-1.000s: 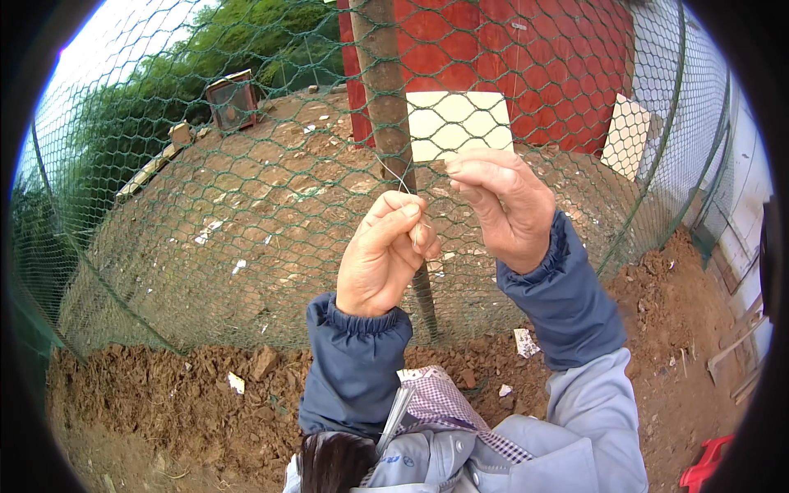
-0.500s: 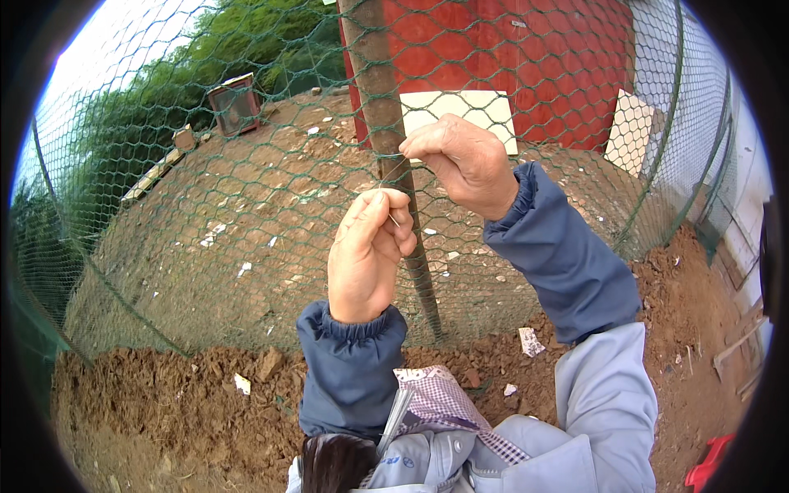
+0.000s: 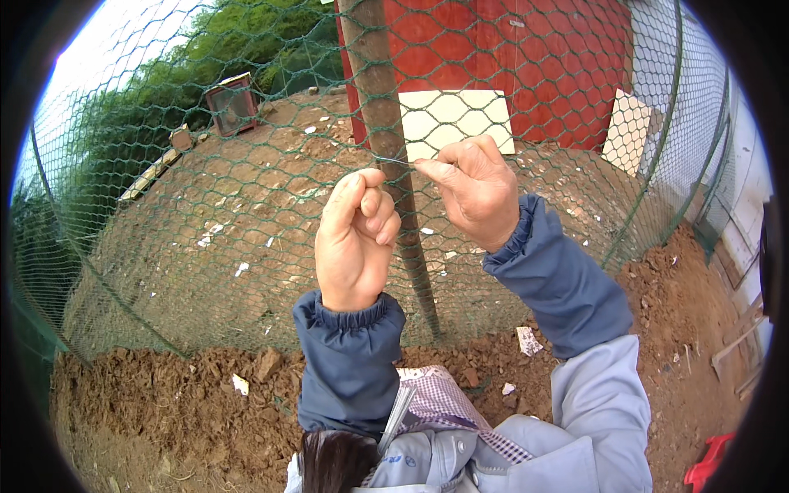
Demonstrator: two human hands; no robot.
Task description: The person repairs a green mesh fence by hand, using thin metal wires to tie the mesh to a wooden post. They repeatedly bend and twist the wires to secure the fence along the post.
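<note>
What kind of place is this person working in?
Most likely an outdoor yard or smallholding with a fenced pen. Green wire netting runs along a wooden post, there is dug-up red soil underfoot, and a red wall stands behind a mound of earth.

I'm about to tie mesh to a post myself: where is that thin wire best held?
Pinch the thin wire at its free ends, one on each side of the post, as the left hand and right hand do; it runs level across the post's front.

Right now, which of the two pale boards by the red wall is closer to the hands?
The wide pale board just behind the right hand, beside the post. The other board leans farther right, well away from both hands.
</note>
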